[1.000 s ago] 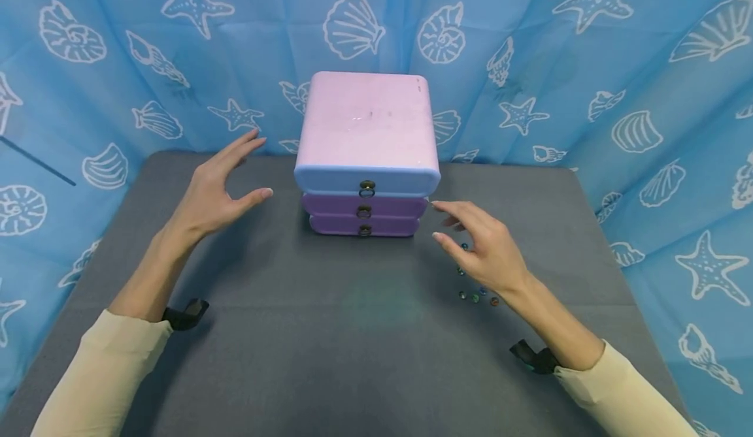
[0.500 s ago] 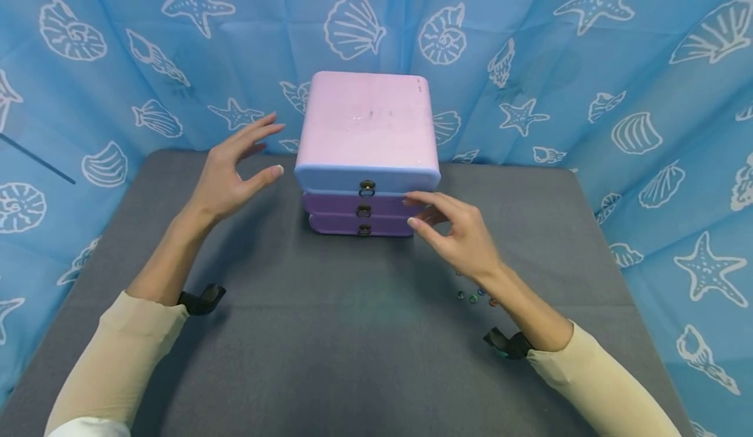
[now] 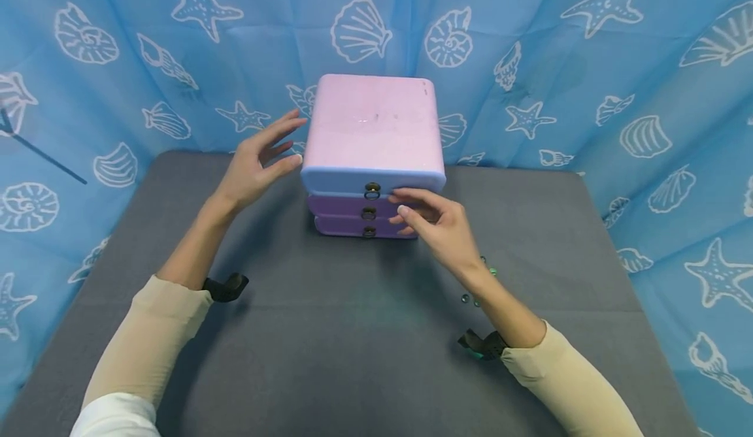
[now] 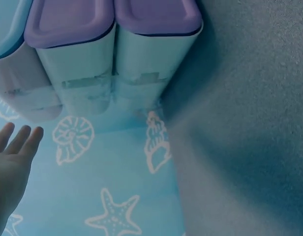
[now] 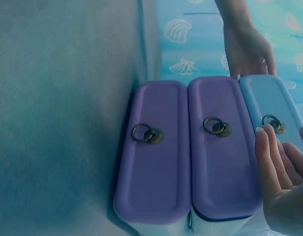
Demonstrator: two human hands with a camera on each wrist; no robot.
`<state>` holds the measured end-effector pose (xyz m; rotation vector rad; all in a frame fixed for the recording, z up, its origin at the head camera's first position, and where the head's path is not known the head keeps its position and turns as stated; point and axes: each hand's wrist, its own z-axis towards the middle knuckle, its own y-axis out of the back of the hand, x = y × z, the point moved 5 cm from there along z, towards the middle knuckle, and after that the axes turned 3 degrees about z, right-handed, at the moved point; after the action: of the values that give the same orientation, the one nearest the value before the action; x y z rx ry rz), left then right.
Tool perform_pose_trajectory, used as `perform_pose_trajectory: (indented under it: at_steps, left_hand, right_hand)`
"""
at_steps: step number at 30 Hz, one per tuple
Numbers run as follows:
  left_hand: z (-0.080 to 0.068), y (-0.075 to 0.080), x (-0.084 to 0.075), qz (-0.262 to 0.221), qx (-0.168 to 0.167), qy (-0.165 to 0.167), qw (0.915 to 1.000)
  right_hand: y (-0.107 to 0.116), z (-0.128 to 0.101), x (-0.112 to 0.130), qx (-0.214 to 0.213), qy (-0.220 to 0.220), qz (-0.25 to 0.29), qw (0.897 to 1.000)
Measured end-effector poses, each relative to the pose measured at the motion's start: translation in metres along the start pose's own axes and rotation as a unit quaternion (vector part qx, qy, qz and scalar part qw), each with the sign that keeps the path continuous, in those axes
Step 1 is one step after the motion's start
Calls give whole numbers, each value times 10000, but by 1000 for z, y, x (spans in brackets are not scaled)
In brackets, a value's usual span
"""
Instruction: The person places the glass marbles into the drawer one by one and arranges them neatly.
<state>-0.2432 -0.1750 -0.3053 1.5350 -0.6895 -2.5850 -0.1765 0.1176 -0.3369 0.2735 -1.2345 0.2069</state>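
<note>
A small three-drawer cabinet (image 3: 376, 130) with a pink top stands at the back middle of the grey table (image 3: 329, 358). Its top drawer (image 3: 353, 181) is pale blue and the two lower drawers (image 5: 156, 167) are purple; all are closed, each with a brass ring pull (image 5: 216, 127). My left hand (image 3: 276, 146) is open beside the cabinet's left upper corner, thumb at the blue drawer's edge. My right hand (image 3: 400, 203) is open in front of the drawers. Its straight fingers (image 5: 269, 162) lie across the middle drawer, tips just short of the top ring pull (image 5: 273, 123).
Several small glass marbles (image 3: 479, 287) lie on the table right of my right forearm. A blue cloth (image 3: 588, 64) printed with shells and starfish hangs around the table on three sides. The cabinet's pale side wall (image 4: 92, 73) fills the left wrist view.
Both hands have moved in toward the cabinet. The left went from open air to its upper left corner. The right left the marbles and came across the drawer fronts.
</note>
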Motion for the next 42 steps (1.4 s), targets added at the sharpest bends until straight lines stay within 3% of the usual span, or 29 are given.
perform_pose_trajectory:
  at_steps: [8, 27, 35, 42]
  left_hand:
    - [3, -8, 11, -705, 175, 75, 9973]
    - [19, -14, 5, -515, -47, 367, 9980]
    - [18, -17, 6, -629, -73, 314, 9975]
    - [17, -19, 6, -642, -80, 260, 9976]
  right_hand:
    - [-10, 6, -6, -58, -489, 360, 9981]
    - [-37, 21, -17, -66, -1051, 921, 9902]
    - [-46, 25, -20, -205, -1379, 1048, 9847]
    - [-46, 25, -23, -345, -1336, 1124, 9840]
